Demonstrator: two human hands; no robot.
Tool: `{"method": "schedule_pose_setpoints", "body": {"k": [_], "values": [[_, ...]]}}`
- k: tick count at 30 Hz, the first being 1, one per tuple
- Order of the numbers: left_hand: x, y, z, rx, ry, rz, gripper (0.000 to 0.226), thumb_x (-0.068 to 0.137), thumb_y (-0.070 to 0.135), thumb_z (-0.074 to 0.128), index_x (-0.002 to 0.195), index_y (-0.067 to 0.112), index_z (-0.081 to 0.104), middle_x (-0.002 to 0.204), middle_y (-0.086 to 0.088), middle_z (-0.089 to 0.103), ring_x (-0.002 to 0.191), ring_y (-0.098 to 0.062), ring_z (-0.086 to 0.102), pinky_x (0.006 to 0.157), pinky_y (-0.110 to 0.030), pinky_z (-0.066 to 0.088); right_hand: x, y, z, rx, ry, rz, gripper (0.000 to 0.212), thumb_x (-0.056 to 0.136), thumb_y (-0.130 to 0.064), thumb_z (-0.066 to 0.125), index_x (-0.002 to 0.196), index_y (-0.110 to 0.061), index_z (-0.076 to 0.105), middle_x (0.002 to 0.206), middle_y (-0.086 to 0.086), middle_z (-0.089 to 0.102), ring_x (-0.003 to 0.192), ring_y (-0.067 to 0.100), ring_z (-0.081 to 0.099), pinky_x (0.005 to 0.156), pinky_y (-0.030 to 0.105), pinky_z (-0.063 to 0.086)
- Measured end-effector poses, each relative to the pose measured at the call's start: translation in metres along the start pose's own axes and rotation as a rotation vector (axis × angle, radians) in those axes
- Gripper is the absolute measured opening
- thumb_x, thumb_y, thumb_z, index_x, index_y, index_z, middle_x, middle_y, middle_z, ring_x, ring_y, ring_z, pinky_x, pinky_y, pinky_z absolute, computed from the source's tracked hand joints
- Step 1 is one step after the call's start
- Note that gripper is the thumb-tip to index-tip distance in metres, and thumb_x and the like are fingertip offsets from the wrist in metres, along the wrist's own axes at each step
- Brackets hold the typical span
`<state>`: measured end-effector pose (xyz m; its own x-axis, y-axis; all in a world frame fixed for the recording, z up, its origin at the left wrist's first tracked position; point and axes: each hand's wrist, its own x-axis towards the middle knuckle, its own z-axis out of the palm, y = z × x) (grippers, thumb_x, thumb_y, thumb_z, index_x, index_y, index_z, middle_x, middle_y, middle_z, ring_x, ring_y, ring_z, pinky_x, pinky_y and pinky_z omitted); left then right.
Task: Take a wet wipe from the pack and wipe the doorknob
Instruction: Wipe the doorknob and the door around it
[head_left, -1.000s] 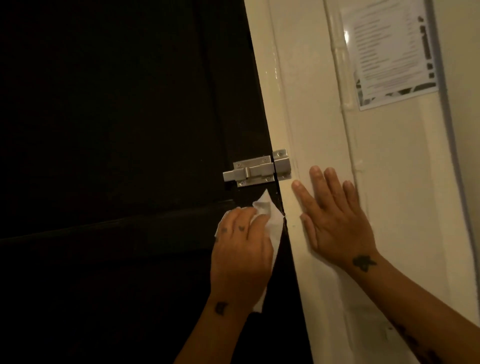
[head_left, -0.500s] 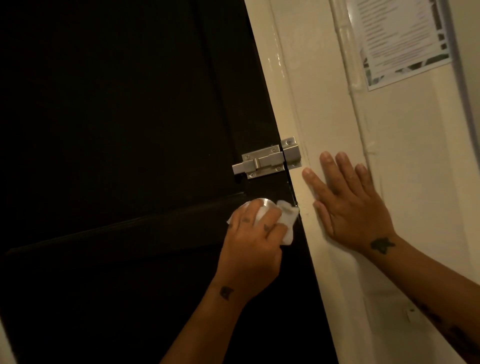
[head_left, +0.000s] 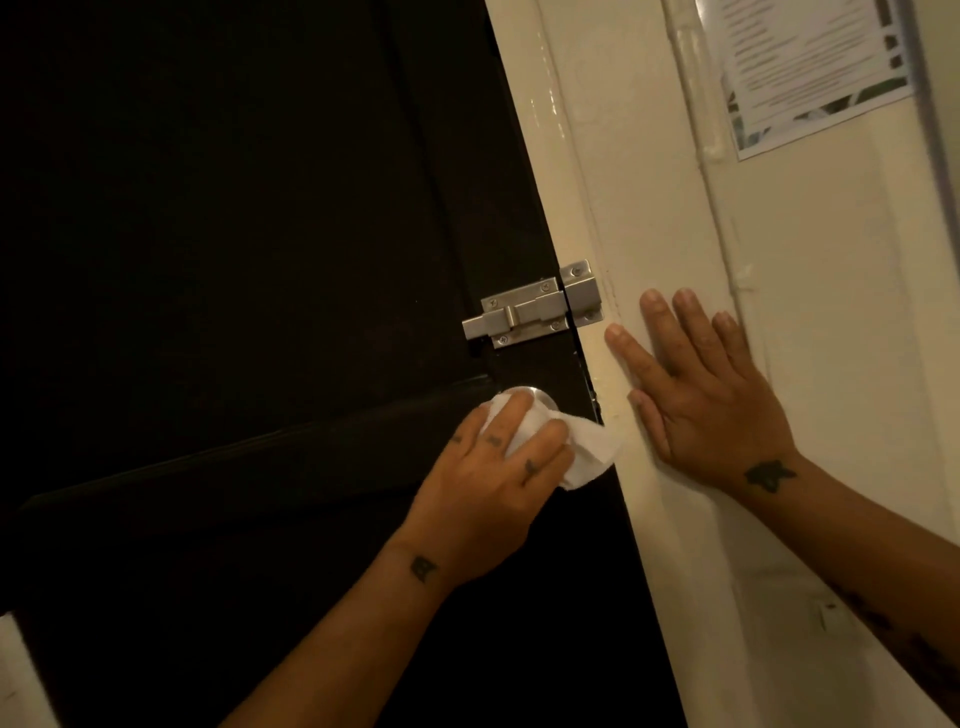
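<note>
White wet wipe (head_left: 582, 449) now sits bunched over the doorknob (head_left: 519, 393), where a second ago it hung below the bolt with the knob hidden. The left hand (head_left: 493, 483) has closed its fingers (head_left: 511, 423) round the knob through the wipe, a loose tail trailing toward the cream door frame (head_left: 613, 218). Only the knob's metal top edge shows above the knuckles, low on the dark door (head_left: 234, 234), just under the steel slide bolt (head_left: 530, 312). So the wiping itself seems under way; the pack is out of view. The right hand (head_left: 711, 395) stays flat on the frame, fingers spread and holding nothing, as before.
</note>
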<state>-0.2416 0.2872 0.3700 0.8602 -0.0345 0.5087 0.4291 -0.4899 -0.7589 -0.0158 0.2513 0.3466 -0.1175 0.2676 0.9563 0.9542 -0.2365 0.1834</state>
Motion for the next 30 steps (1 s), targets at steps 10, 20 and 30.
{"method": "schedule_pose_setpoints", "body": {"k": [10,20,30], "values": [[0.011,0.007,-0.023,-0.089,-0.108,-0.205,0.041,0.066,0.039,0.072,0.101,0.022,0.060,0.113,-0.005,0.066,0.095,-0.029,0.065,0.070,-0.034,0.056,-0.001,0.001,0.001,-0.020,-0.022,-0.007,0.058,0.091,-0.036,0.025,0.145,-0.017,0.019,0.152,0.018,0.013,0.140,0.034,0.005,0.113,0.045,0.000],[0.013,-0.007,-0.028,-0.117,-0.226,-0.121,0.047,0.076,0.040,0.062,0.118,0.024,0.048,0.128,-0.003,0.054,0.111,-0.028,0.055,0.085,-0.039,0.050,0.000,0.001,0.002,-0.027,0.000,-0.011,0.057,0.091,-0.036,0.024,0.144,-0.016,0.022,0.151,0.019,0.017,0.139,0.035,0.008,0.113,0.046,0.003],[0.012,-0.006,-0.022,-0.061,-0.145,-0.025,0.031,0.069,0.039,0.066,0.096,0.024,0.062,0.111,-0.006,0.067,0.101,-0.029,0.064,0.084,-0.041,0.052,-0.002,0.001,0.002,-0.017,-0.008,-0.005,0.058,0.091,-0.037,0.024,0.145,-0.017,0.019,0.151,0.019,0.015,0.140,0.034,0.006,0.113,0.046,0.003]]}}
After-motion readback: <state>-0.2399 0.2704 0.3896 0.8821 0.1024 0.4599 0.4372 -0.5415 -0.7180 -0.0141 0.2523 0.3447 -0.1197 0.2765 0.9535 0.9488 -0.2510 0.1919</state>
